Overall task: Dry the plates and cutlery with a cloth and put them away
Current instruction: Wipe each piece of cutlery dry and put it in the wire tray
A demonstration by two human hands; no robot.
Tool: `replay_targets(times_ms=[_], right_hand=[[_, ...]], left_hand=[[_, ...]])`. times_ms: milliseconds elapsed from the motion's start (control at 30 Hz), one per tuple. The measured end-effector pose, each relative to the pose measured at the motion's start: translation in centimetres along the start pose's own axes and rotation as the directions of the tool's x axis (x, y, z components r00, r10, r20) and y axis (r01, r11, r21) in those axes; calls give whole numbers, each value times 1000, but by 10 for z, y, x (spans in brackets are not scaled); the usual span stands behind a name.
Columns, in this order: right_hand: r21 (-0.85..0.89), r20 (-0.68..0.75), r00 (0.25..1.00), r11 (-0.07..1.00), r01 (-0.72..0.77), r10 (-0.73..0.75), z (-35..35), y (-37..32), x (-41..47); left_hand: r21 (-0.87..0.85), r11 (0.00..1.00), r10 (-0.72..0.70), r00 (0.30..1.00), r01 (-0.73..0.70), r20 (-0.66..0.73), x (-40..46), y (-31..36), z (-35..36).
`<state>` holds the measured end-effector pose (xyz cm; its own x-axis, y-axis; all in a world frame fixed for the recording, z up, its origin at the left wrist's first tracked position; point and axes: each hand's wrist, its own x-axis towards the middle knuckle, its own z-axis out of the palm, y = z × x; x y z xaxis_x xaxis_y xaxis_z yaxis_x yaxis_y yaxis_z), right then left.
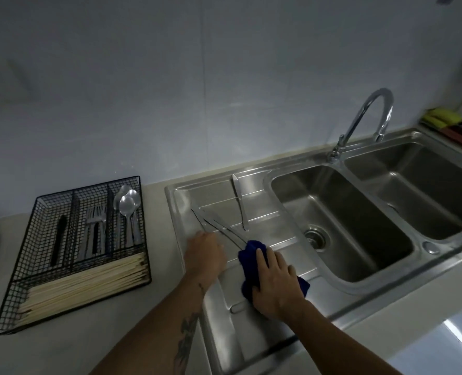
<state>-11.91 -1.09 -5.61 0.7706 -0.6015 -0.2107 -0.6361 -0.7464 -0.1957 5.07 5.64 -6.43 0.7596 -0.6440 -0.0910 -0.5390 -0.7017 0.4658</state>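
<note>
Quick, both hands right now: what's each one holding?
Left hand: on the knives on the drainboard; grip cannot be told.
Right hand: holds the blue cloth.

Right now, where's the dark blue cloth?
In the head view, the dark blue cloth lies on the steel draining board left of the sink basin, under the right hand, beside the left hand.

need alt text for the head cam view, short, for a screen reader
Two hands work on a steel draining board: the right hand holds a blue cloth at some knives, and the left hand rests beside them. Another knife lies further back; a wire tray of cutlery sits left, a double sink right.
</note>
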Motion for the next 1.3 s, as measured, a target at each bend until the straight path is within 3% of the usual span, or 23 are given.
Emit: replay_targets(times_ms=[167,367,500,633,767,900,1000,1200,1300], right_hand=[[-28,27,999,999,42,-41,4,11,7],[-105,-4,997,991,80,-81,3,13,6],[-109,-6,977,972,210,-212,12,22,1],[-143,27,939,928,344,-344,11,31,-1],[-179,67,937,920,349,-343,15,36,0],[-143,2,940,930,338,-341,12,35,1],[-88,62,952,948,305,-301,7,36,4],[19,-77,959,961,276,-274,12,35,-2],[194,-160,971,959,208,-178,7,31,-4]], left_hand=[[99,990,-100,994,103,-34,7,12,11],[33,947,-317,945,320,-79,13,21,6],[87,916,-382,918,391,-107,9,24,4],[192,905,-354,922,381,-157,4,18,6],[281,870,-356,910,406,-212,-7,6,7],[196,890,-375,906,411,-197,-19,-3,3],[149,914,-348,918,377,-191,-24,-10,-2],[122,945,-277,942,303,-189,-36,-28,-13],[101,963,-228,955,249,-188,-44,-38,-20]])
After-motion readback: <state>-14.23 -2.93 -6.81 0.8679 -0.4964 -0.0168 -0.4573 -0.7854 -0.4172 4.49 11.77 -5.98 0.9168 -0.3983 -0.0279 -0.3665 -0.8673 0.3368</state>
